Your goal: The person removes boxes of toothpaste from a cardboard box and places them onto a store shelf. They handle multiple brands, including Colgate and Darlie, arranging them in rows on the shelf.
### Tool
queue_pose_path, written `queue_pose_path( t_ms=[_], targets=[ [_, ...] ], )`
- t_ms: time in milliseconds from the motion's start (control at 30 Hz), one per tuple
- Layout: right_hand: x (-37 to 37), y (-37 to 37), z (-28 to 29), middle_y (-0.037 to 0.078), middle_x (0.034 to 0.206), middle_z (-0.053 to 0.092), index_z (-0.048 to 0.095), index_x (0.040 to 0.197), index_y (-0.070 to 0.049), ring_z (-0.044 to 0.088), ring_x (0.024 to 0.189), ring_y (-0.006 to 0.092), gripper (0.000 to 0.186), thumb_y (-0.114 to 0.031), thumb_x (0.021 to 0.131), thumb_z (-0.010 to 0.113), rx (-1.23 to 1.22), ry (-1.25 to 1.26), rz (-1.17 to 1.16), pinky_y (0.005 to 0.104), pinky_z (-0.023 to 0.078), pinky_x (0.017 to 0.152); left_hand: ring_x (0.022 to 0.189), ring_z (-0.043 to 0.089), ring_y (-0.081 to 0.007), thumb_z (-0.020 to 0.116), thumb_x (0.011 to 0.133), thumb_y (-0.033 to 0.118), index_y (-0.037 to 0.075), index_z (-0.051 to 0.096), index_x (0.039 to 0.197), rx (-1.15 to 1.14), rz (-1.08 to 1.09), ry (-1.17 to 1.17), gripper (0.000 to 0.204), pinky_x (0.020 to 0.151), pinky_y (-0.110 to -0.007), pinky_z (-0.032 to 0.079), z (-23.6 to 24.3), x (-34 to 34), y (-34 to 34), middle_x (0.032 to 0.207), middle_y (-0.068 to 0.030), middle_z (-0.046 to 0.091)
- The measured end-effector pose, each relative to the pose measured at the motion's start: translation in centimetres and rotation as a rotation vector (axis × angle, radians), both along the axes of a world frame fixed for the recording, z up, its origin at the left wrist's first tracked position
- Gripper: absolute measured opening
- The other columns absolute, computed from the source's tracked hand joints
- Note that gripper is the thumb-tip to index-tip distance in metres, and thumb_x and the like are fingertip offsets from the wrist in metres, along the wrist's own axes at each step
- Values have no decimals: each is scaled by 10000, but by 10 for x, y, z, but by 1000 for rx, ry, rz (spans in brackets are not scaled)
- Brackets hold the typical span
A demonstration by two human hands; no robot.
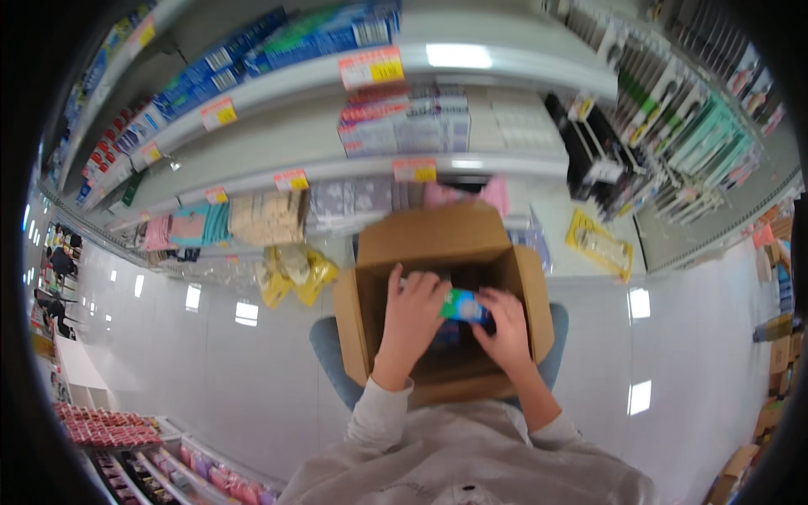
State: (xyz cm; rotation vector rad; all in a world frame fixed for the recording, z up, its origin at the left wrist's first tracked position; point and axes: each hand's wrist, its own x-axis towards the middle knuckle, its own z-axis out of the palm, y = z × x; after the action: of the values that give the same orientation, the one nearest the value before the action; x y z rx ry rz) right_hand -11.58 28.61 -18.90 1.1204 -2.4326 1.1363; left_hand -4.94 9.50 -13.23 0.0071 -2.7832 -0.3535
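Observation:
An open cardboard box (433,240) with its flaps folded out stands in front of me, above my legs. Over its opening, a small green-and-blue packet (463,306) is held between my two hands. My left hand (411,316) grips the packet's left end, with the fingertips partly hidden. At the other end, the fingers and thumb of my right hand (506,326) close on it. Deeper in the box lie some dark and bluish items, too shadowed to make out.
Store shelves (505,63) rise ahead, with blue cartons (320,38), pale stacked boxes (408,122) and folded cloth packs (269,216). Yellow packages (299,273) hang over the lower shelf edge. Another yellow package (599,244) lies at the right. A display rack (139,429) stands behind at left.

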Motion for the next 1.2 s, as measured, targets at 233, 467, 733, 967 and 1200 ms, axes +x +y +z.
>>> queue_pose_path(
  t_ms=[233,467,733,967,1200],
  targets=[
    [-32,3,64,181,1265,604,591,1269,-27,611,1124,347,543,64,762,762,-256,-60,-68,404,541,880,1210,545,-314,787,777,157,115,645,1233,176,-215,445,480,1115,-527,360,80,-31,-31,1268,-78,592],
    [-113,-28,190,171,1298,559,617,1253,-39,594,1106,321,447,46,823,702,-401,489,-58,333,554,771,1249,513,-357,644,878,104,13,620,1175,-27,13,1015,312,1102,-523,342,169,-107,-144,1342,-166,565],
    [-205,-150,313,143,1240,590,606,1256,-106,565,1111,372,457,-16,819,703,-156,703,127,435,495,926,1168,527,-306,655,908,277,66,656,1159,-279,250,903,328,1100,-555,289,190,-169,-165,1183,-113,602],
    [-320,-284,343,162,1228,629,617,1281,-78,594,1143,359,541,-65,766,782,-30,584,101,419,506,966,1047,533,-289,682,887,290,88,698,1088,-264,262,883,285,1006,-509,344,191,-173,-164,1068,-89,603],
    [-385,-350,337,179,1208,661,639,1268,-68,637,1105,354,601,-127,702,835,75,493,43,432,498,991,1052,534,-301,694,885,301,85,708,1064,-219,208,976,280,1017,-505,338,192,-176,-168,1059,-107,607]
  ],
)
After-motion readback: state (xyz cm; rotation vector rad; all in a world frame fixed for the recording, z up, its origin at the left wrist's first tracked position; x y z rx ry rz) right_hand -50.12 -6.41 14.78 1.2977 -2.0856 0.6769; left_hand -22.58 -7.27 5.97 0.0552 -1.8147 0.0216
